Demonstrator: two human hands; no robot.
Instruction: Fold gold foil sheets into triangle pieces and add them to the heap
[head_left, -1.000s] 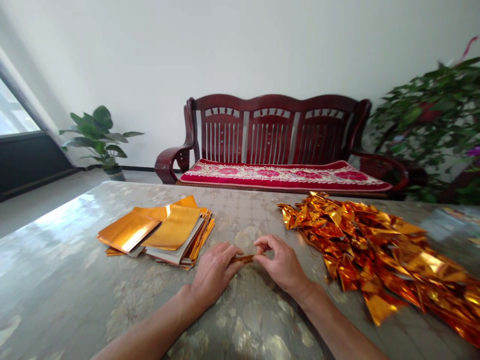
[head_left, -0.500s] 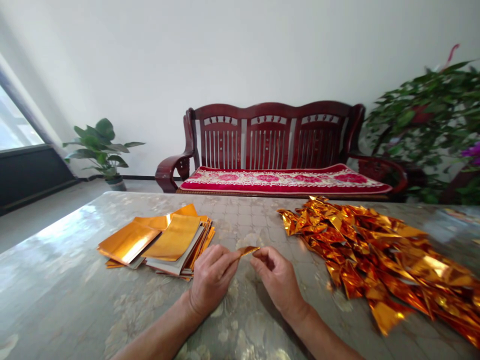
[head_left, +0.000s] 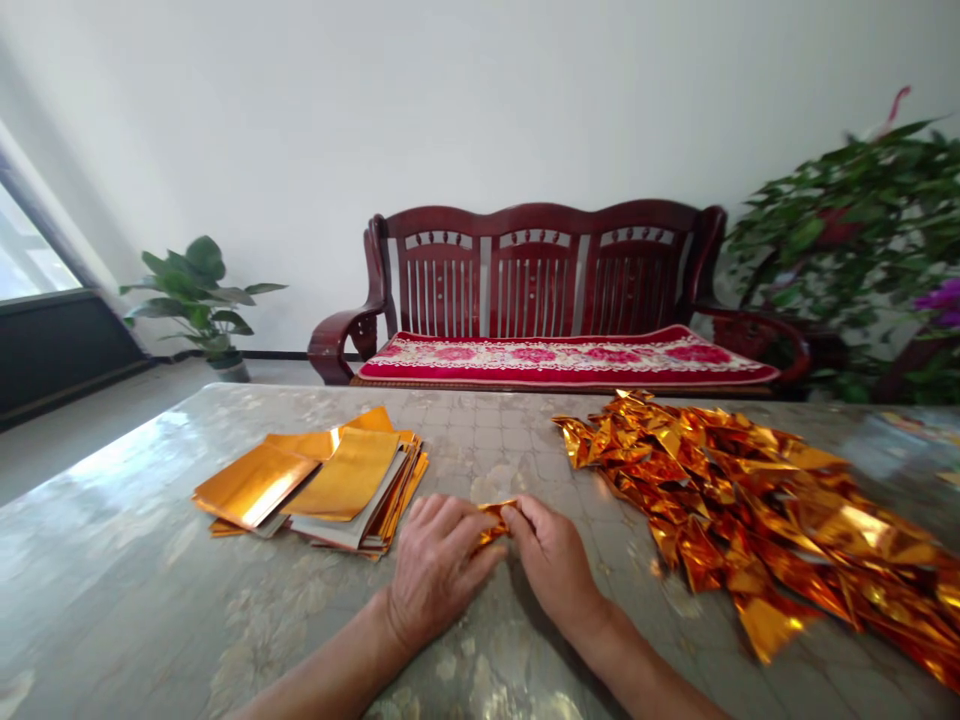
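Observation:
Between my two hands, above the middle of the table, is a small folded piece of gold foil paper (head_left: 495,522). My left hand (head_left: 442,555) is closed on its left end, with the fingers partly covering it. My right hand (head_left: 551,555) pinches the right end between thumb and fingers. To the left lies a loose stack of flat gold foil paper sheets (head_left: 349,475), some showing grey-white undersides. On the right spreads a large heap of folded gold foil paper pieces (head_left: 720,490), shiny and pointed.
The table (head_left: 285,640) has a glossy, flower-patterned cover. Behind it stands a dark red wooden bench (head_left: 532,280) with a red and white cushion (head_left: 570,357). A potted plant (head_left: 202,295) is at the left, and leafy plants (head_left: 862,240) are at the right.
My left hand has turned and moved slightly right, its fingers now over the foil piece. My right hand has closed on the right end, and the piece shows more of its surface.

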